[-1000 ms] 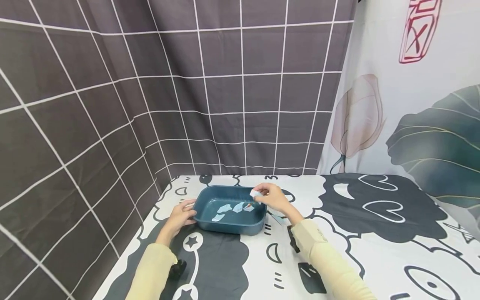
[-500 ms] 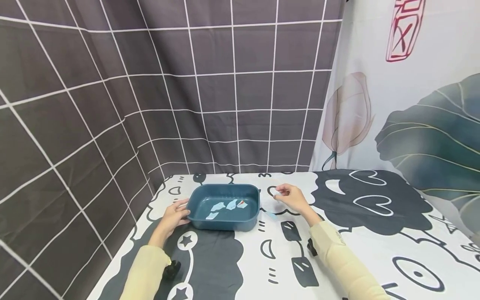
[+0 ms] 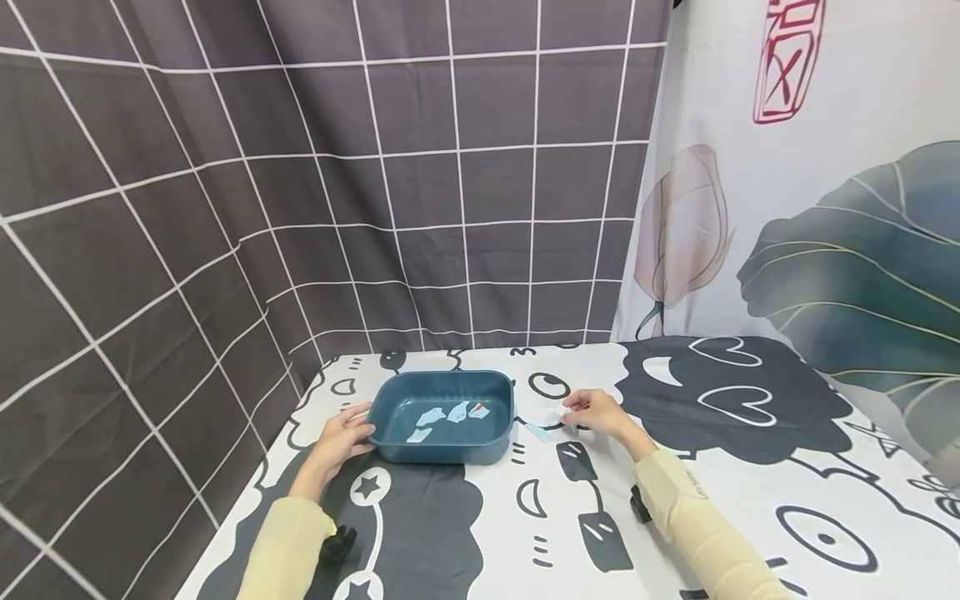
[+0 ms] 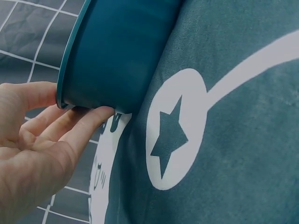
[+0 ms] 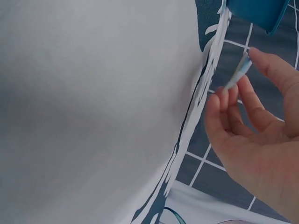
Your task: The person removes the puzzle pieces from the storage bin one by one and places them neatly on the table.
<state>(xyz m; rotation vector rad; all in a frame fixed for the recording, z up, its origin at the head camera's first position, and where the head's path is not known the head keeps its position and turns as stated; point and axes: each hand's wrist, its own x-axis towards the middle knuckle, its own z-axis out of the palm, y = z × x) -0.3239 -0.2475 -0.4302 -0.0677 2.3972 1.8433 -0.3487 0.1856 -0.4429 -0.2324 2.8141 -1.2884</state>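
A dark blue-green rectangular basin (image 3: 438, 452) stands on the patterned cloth, with several torn light-blue paper pieces (image 3: 431, 416) lying flat inside. My left hand (image 3: 340, 437) rests at the basin's left end. In the left wrist view its thumb touches the rim and its fairly straight fingers lie against the outer wall (image 4: 117, 56). Right of the basin, my right hand (image 3: 600, 412) holds another torn paper piece (image 5: 240, 71), pinched between thumb and fingertips low over the cloth. One more light-blue paper piece (image 3: 538, 432) lies on the cloth between the basin and this hand.
The table cloth (image 3: 517, 533) has black-and-white cartoon faces. A dark grid-patterned curtain (image 3: 420, 192) hangs behind and to the left. A white curtain (image 3: 697, 108) with flower and leaf prints hangs at the back right.
My right hand, still pinching its paper piece, has moved from above the basin's right rim out to the right and down toward the cloth. The left hand has stayed at the basin.
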